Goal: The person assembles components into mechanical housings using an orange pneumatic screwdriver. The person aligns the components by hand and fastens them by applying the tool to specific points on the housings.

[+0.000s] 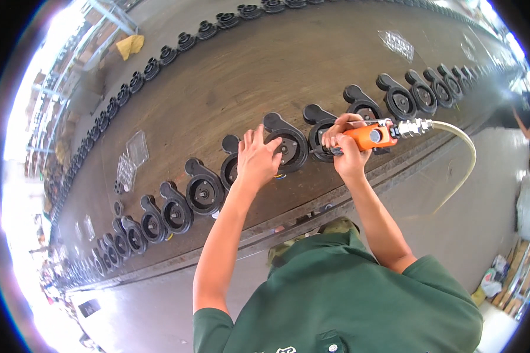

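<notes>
My left hand point(256, 157) lies with fingers spread along the left side of a black round housing point(288, 152), which has a rounded arm at its top. My right hand point(348, 147) is wrapped round an orange air tool point(371, 136) with a dark front end. That front end points left, toward the housing under my left hand; I cannot tell whether its tip touches. A metal coupling point(415, 127) joins the tool to a clear air hose point(472, 154), which curves down to the right. Another black housing point(319, 125) is partly hidden behind my right hand.
Similar housings point(205, 191) form a long row along the near edge of the brown worktable point(218, 94). Smaller black round parts point(186, 41) line its far edge. Clear plastic trays point(136, 148) lie on the table. Another person point(524, 112) is at the far right.
</notes>
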